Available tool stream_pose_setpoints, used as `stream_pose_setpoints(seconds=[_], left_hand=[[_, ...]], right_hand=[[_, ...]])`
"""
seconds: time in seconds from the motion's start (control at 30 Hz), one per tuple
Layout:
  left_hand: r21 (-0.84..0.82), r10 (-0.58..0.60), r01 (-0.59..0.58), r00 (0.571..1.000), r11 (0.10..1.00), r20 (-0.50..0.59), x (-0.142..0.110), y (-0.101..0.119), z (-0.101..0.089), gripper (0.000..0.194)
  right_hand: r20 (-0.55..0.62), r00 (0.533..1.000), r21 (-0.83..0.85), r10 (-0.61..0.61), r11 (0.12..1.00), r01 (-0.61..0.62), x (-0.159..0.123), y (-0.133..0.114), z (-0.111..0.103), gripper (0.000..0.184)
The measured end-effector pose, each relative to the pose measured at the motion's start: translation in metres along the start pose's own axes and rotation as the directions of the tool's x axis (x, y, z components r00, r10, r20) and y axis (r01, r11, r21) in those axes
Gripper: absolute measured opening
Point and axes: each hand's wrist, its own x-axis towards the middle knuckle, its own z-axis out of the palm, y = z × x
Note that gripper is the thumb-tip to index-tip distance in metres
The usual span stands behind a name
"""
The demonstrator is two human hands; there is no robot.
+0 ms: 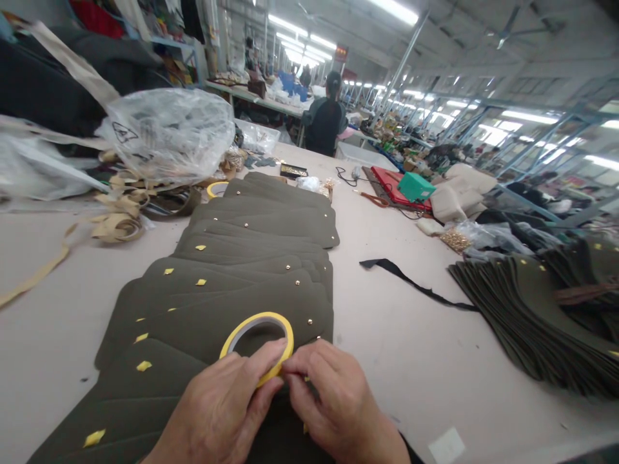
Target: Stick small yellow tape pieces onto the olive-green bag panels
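Observation:
My left hand [220, 403] grips a roll of yellow tape [232, 338], thumb and fingers closed on its near right side. Right beside it, my right hand [333, 393] is pinched at the roll's edge; what lies between those fingertips is too small to tell. Below both hands spread overlapping dark olive fabric panels [207, 303], running away from me across the table. Small yellow tape pieces [144, 366] stick to the panels on the left, and shiny metal studs [310, 321] dot their right side.
A second yellow tape roll [216, 189] lies by the panels' far left. Tan webbing [116, 225] and a clear plastic bag [169, 132] are at left. A black strip [416, 283] and a stack of dark panels [532, 309] lie right. A person [326, 119] sits beyond the table.

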Motion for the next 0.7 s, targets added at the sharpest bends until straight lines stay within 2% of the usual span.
stream_pose_setpoints(seconds=[0.3, 0.37, 0.43, 0.5, 0.53, 0.6, 0.7], left_hand=[[-0.104, 0.017, -0.013, 0.999, 0.994, 0.036, 0.007, 0.0, 0.003, 0.024], [-0.126, -0.012, 0.019, 0.998, 0.992, 0.056, 0.011, 0.0, 0.002, 0.024], [-0.131, -0.034, 0.038, 0.999, 0.991, 0.032, 0.016, 0.002, 0.001, 0.022], [-0.133, -0.031, 0.026, 0.999, 0.991, -0.035, 0.021, 0.006, -0.001, 0.02], [-0.139, -0.019, 0.008, 0.997, 0.99, -0.077, 0.022, 0.008, -0.001, 0.019], [-0.153, 0.0, -0.021, 0.991, 0.988, -0.135, 0.025, 0.011, -0.001, 0.018], [-0.093, -0.005, -0.009, 0.989, 0.996, -0.149, 0.023, 0.011, 0.005, 0.017]], right_hand=[[-0.121, 0.978, -0.195, -0.172, 0.97, 0.147, 0.005, 0.009, 0.008, 0.016], [-0.16, 0.973, -0.189, -0.166, 0.973, 0.135, 0.007, 0.008, 0.01, 0.017], [-0.211, 0.977, -0.087, -0.041, 0.996, 0.023, 0.011, 0.004, 0.012, 0.017], [-0.194, 0.956, 0.111, 0.22, 0.973, -0.202, 0.015, 0.003, 0.011, 0.015], [-0.149, 0.922, 0.211, 0.357, 0.922, -0.324, 0.018, 0.004, 0.01, 0.014], [-0.043, 0.824, 0.355, 0.565, 0.78, -0.516, 0.021, 0.014, 0.005, 0.011], [0.077, 0.709, 0.434, 0.701, 0.616, -0.657, 0.02, 0.041, -0.006, 0.013]])
